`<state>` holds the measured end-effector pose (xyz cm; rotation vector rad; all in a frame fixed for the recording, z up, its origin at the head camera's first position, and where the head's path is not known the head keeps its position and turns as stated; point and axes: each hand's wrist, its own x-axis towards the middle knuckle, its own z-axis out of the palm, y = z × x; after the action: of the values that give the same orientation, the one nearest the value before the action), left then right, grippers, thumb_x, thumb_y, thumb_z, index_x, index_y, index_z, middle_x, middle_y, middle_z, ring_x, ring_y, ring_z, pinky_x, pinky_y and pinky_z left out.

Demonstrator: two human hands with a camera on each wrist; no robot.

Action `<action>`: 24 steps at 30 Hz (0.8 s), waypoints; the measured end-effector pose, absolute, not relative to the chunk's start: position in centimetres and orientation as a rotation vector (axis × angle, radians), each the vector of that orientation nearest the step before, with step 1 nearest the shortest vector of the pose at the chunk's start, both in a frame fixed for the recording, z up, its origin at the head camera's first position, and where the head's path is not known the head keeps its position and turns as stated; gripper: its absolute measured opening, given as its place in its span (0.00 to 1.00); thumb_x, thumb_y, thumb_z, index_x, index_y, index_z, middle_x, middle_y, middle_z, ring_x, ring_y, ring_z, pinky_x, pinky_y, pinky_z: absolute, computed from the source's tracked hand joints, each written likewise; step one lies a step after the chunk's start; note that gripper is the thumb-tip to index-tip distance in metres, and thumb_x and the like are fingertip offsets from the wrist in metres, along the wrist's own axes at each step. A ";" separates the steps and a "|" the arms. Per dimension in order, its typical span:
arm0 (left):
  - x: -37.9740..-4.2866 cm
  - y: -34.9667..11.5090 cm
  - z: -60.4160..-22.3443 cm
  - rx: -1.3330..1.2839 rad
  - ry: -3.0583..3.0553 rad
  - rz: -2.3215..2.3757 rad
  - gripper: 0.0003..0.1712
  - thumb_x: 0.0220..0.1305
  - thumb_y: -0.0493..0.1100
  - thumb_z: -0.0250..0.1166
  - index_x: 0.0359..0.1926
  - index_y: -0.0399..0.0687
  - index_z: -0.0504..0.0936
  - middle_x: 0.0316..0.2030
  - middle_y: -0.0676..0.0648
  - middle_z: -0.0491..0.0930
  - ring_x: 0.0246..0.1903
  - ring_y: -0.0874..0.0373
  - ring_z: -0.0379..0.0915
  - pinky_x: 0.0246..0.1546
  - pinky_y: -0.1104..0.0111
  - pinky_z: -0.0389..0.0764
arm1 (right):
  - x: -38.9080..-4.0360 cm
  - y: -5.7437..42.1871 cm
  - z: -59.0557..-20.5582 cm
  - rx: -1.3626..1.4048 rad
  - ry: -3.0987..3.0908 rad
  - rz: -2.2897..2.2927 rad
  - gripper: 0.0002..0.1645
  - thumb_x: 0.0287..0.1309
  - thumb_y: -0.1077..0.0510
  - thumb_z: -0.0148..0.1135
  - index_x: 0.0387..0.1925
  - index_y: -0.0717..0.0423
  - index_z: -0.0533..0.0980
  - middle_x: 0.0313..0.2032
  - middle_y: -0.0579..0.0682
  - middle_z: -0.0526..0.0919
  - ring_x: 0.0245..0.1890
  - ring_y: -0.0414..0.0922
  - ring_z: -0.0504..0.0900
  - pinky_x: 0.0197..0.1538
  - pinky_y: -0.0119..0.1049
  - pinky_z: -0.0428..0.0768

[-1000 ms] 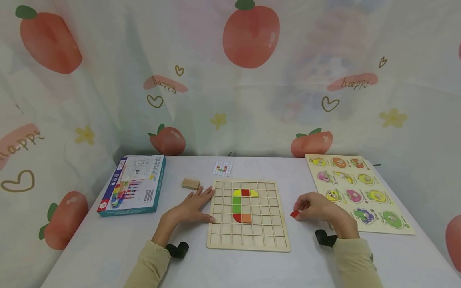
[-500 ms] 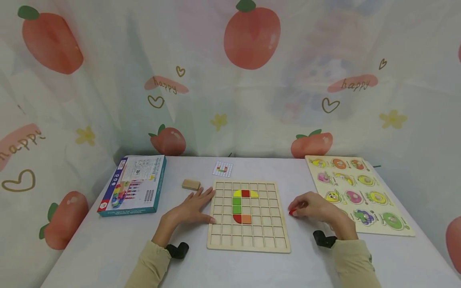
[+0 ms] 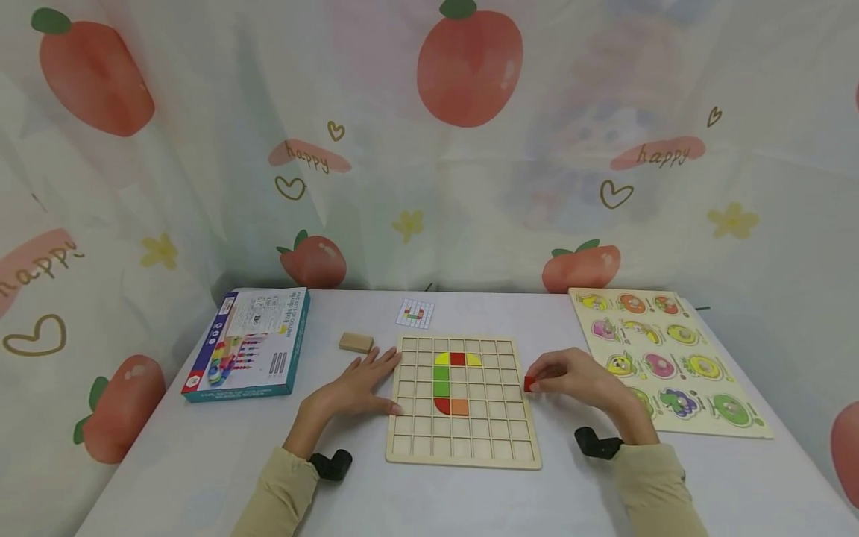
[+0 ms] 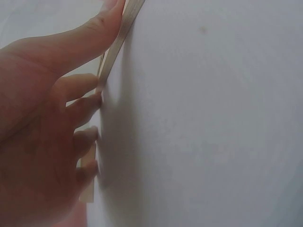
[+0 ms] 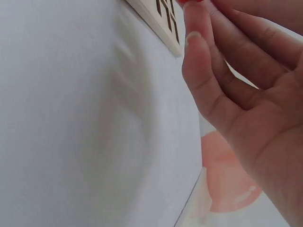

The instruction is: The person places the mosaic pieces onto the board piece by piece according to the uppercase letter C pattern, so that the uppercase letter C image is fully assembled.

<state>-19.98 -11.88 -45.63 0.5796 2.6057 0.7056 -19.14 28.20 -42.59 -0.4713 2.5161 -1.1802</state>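
My right hand [image 3: 573, 379] pinches a small red tile [image 3: 529, 383] at the right edge of the wooden grid board [image 3: 463, 464]; its exact shape is partly hidden by the fingers. In the right wrist view only a sliver of the red tile [image 5: 193, 1] shows at the top. My left hand [image 3: 356, 388] lies with spread, straight fingers against the board's left edge, thumb touching it. Set in the grid are two yellow pieces, a red square [image 3: 457, 359], green pieces [image 3: 441, 380], a red rounded piece [image 3: 442, 406] and an orange square [image 3: 459, 407].
A small wooden block [image 3: 356, 342] lies beyond my left hand. Behind the board is a printed pattern card [image 3: 414, 314]. A boxed set [image 3: 248, 343] sits at the left, and a fruit puzzle board [image 3: 671, 358] lies at the right, close to my right wrist.
My right hand has moved left with the red tile, from the table beside the board up to its right edge. The left hand stays in place.
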 end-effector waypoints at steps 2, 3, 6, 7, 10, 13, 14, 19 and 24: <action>-20.0 -11.8 -45.6 0.582 2.607 0.708 0.57 0.61 0.58 0.74 0.82 0.48 0.53 0.82 0.47 0.48 0.83 0.44 0.30 0.81 0.46 0.37 | -19.2 27.9 -42.6 -0.504 2.504 -1.209 0.09 0.63 0.62 0.68 0.44 0.59 0.85 0.39 0.51 0.89 0.38 0.46 0.84 0.43 0.29 0.82; -20.0 -11.8 -45.6 0.583 2.608 0.710 0.57 0.61 0.58 0.74 0.82 0.48 0.53 0.82 0.47 0.48 0.83 0.44 0.31 0.81 0.46 0.37 | -19.2 27.7 -42.6 -0.519 2.499 -1.221 0.09 0.63 0.61 0.68 0.44 0.59 0.84 0.39 0.51 0.89 0.38 0.46 0.84 0.43 0.29 0.82; -20.0 -11.8 -45.6 0.582 2.606 0.713 0.57 0.61 0.58 0.74 0.82 0.48 0.53 0.82 0.47 0.48 0.82 0.44 0.31 0.81 0.46 0.37 | -19.2 27.0 -42.6 -0.554 2.487 -1.241 0.11 0.63 0.62 0.68 0.47 0.61 0.84 0.36 0.52 0.88 0.36 0.46 0.85 0.41 0.29 0.83; -20.0 -11.8 -45.6 0.582 2.606 0.713 0.57 0.61 0.58 0.74 0.82 0.48 0.53 0.82 0.47 0.48 0.82 0.44 0.31 0.81 0.46 0.37 | -19.2 26.8 -42.6 -0.559 2.483 -1.245 0.12 0.64 0.63 0.68 0.48 0.62 0.83 0.36 0.52 0.87 0.35 0.46 0.84 0.40 0.30 0.83; -20.0 -11.9 -45.6 0.586 2.605 0.712 0.57 0.61 0.58 0.74 0.82 0.48 0.53 0.82 0.47 0.48 0.82 0.44 0.30 0.81 0.46 0.37 | -19.2 26.0 -42.7 -0.564 2.456 -1.273 0.12 0.63 0.65 0.67 0.48 0.63 0.83 0.37 0.53 0.87 0.35 0.45 0.85 0.40 0.29 0.85; -20.0 -11.9 -45.6 0.589 2.604 0.714 0.57 0.61 0.58 0.74 0.82 0.48 0.53 0.82 0.47 0.48 0.82 0.44 0.30 0.81 0.45 0.37 | -19.1 25.3 -42.8 -0.554 2.432 -1.294 0.08 0.62 0.66 0.67 0.44 0.63 0.83 0.37 0.54 0.87 0.36 0.45 0.86 0.43 0.28 0.85; -20.0 -11.9 -45.6 0.589 2.603 0.715 0.57 0.61 0.58 0.74 0.82 0.48 0.53 0.82 0.47 0.48 0.82 0.44 0.30 0.81 0.45 0.37 | -19.1 25.1 -42.9 -0.551 2.431 -1.293 0.07 0.62 0.66 0.67 0.42 0.63 0.82 0.37 0.53 0.87 0.36 0.45 0.86 0.43 0.28 0.85; -20.1 -11.9 -45.7 0.578 2.605 0.713 0.57 0.60 0.59 0.74 0.82 0.49 0.54 0.82 0.47 0.48 0.83 0.44 0.30 0.81 0.46 0.37 | -19.0 23.9 -43.2 -0.553 2.465 -1.241 0.06 0.61 0.63 0.69 0.39 0.58 0.82 0.34 0.49 0.86 0.36 0.45 0.83 0.42 0.28 0.81; -20.0 -11.8 -45.7 0.561 2.609 0.714 0.57 0.60 0.59 0.75 0.82 0.50 0.54 0.82 0.48 0.48 0.83 0.45 0.31 0.81 0.46 0.37 | -18.7 22.8 -43.4 -0.579 2.462 -1.242 0.06 0.61 0.63 0.70 0.40 0.59 0.83 0.35 0.48 0.87 0.35 0.43 0.83 0.42 0.28 0.82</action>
<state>-20.02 -11.78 -45.71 0.5611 2.6090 0.7141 -18.69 22.85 -43.41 -0.5793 2.4617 -1.2424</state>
